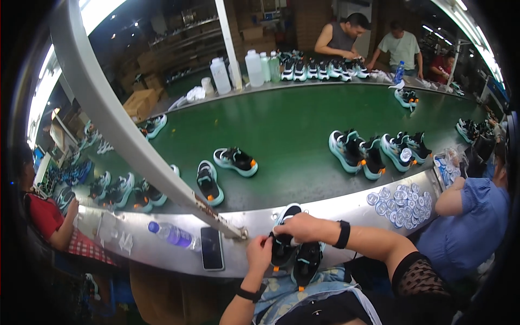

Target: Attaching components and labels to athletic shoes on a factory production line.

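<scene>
A black sneaker (283,250) with a pale mint sole and an orange heel tab is at the metal ledge in front of me. My left hand (260,253) pinches its collar from the left side. Reaching in from the right, my right hand (301,227) has its fingers closed on the upper near the laces; whatever small part lies under the fingertips is hidden. A matching sneaker (307,264) rests close beside the first, just below my right wrist, over the patterned blue cloth (338,276) on my lap. Both wrists wear black bands.
A green conveyor belt (271,119) carries several sneakers (235,161) beyond the metal ledge (346,216). On the ledge are a phone (212,249), a purple bottle (173,235) and round tags (401,206). A grey post (141,146) slants down at left. Co-workers sit at both sides.
</scene>
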### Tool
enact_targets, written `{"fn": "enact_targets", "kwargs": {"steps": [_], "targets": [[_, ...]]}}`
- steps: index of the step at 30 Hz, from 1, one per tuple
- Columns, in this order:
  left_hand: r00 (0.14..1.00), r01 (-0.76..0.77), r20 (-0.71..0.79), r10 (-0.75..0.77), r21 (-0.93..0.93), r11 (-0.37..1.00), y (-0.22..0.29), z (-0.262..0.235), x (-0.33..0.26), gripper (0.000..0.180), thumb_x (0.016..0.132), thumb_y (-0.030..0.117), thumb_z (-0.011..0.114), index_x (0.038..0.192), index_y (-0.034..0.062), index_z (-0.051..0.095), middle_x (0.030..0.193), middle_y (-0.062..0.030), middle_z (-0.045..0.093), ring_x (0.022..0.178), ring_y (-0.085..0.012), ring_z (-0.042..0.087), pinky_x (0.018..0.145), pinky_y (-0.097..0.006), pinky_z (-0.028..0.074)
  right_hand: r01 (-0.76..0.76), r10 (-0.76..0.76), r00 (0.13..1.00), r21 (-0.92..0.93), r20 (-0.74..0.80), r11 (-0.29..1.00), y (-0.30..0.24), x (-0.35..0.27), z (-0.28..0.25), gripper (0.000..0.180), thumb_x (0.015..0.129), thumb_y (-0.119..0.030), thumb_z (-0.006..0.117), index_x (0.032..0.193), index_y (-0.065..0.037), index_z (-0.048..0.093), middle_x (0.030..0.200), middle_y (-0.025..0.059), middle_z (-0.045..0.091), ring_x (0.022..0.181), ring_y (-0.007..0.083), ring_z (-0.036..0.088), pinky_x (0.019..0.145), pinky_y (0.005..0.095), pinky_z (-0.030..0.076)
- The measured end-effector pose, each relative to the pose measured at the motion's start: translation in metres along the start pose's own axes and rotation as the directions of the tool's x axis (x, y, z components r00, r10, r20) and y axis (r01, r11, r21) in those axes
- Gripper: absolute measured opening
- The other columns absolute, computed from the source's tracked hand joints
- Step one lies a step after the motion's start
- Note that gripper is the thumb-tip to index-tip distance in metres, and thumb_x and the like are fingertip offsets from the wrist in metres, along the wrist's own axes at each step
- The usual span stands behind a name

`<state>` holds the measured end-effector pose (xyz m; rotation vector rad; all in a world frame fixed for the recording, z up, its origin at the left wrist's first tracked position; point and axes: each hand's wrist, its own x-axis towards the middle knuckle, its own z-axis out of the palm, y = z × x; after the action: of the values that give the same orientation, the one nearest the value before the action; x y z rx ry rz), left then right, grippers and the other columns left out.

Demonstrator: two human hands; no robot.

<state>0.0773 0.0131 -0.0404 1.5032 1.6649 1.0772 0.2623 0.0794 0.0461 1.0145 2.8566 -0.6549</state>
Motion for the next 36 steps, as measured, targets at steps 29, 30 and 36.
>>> {"fn": "enact_targets", "kwargs": {"steps": [29, 30, 36], "targets": [[0.546, -0.279, 0.837, 0.016, 0.164, 0.946, 0.055, -0.058, -0.032, 0.035, 0.093, 0.036, 0.057, 0.111, 0.0082, 0.067, 0.09, -0.0137, 0.07, 0.083, -0.0305, 0.067, 0.079, -0.037, 0.052, -0.089, 0.213, 0.959, 0.515, -0.187, 0.852, -0.02, -0.123, 0.03, 0.034, 0.085, -0.03, 0.066, 0.119, -0.026, 0.065, 0.081, 0.014, 0.06, 0.082, 0.0323, 0.06, 0.073, 0.0403, 0.048], [0.614, -0.013, 0.789, 0.006, 0.002, 1.0, 0.058, -0.059, -0.024, 0.031, 0.092, 0.032, 0.059, 0.109, 0.0079, 0.068, 0.09, -0.0123, 0.069, 0.081, -0.0288, 0.066, 0.078, -0.036, 0.052, -0.09, 0.213, 0.959, 0.515, -0.186, 0.852, -0.022, -0.124, 0.032, 0.034, 0.085, -0.03, 0.066, 0.119, -0.026, 0.065, 0.081, 0.014, 0.06, 0.082, 0.0323, 0.06, 0.073, 0.0403, 0.048], [0.825, -0.289, 0.452, 0.339, -0.178, 0.941, 0.044, -0.029, 0.002, 0.019, 0.086, 0.02, 0.066, 0.1, 0.0071, 0.069, 0.09, -0.0091, 0.065, 0.086, -0.0244, 0.061, 0.076, -0.034, 0.047, -0.206, 0.263, 0.759, 0.164, -0.595, 0.965, -0.044, -0.116, 0.054, 0.027, 0.079, -0.026, 0.073, 0.095, -0.006, 0.064, 0.066, 0.0146, 0.059, 0.062, 0.0363, 0.058, 0.059, 0.0429, 0.047]]}}
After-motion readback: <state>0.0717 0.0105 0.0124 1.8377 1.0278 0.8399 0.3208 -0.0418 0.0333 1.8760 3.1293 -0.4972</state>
